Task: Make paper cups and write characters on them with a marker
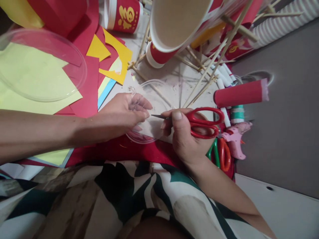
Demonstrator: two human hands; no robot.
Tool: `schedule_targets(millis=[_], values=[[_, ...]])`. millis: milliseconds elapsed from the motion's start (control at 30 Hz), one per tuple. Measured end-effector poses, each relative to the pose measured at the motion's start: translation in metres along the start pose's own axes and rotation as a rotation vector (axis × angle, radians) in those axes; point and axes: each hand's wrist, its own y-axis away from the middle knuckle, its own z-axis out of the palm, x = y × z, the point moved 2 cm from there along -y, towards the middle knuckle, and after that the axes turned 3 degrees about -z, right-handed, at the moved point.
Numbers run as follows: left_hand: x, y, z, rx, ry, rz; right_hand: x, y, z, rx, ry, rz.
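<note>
My left hand (122,113) grips the edge of a clear round plastic lid (154,99) at the middle of the table, its fingers curled over the rim and seen through the plastic. My right hand (183,136) is closed round red-handled scissors (203,122), gripped like a tool with the thumb on top. The closed metal tip of the scissors points left and touches the lid's surface near my left fingertips.
Red and yellow paper sheets (37,76) and another clear lid (42,63) lie at the left. Red paper cups (123,15), a big paper cup (174,23), wooden sticks (211,66), a red paper roll (240,93), a pink glue gun (235,136) and green and orange scissors (220,154) crowd the back and right.
</note>
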Motion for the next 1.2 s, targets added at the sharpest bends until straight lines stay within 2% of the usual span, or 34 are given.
schedule_targets(millis=[133, 467, 667, 800, 1033, 1100, 1200], values=[[0.0, 0.0, 0.0, -0.019, 0.02, 0.043, -0.001, 0.0, 0.002, -0.021, 0.011, 0.016], [-0.001, -0.001, -0.001, -0.034, -0.002, 0.106, -0.01, -0.001, -0.005, -0.166, 0.217, -0.151], [-0.001, -0.001, 0.0, -0.012, -0.038, 0.09, -0.006, -0.005, 0.002, -0.092, 0.042, -0.042], [-0.001, -0.001, 0.0, -0.016, 0.002, 0.112, -0.006, -0.001, 0.007, -0.042, 0.059, -0.001], [-0.002, -0.001, 0.0, 0.0, -0.015, 0.086, -0.012, 0.003, 0.002, -0.145, 0.298, -0.209], [-0.002, -0.001, 0.0, 0.012, -0.02, 0.08, -0.011, 0.0, 0.002, -0.154, 0.252, -0.158], [-0.002, -0.001, 0.0, 0.011, -0.02, 0.097, -0.007, -0.005, 0.005, -0.076, 0.084, 0.004]])
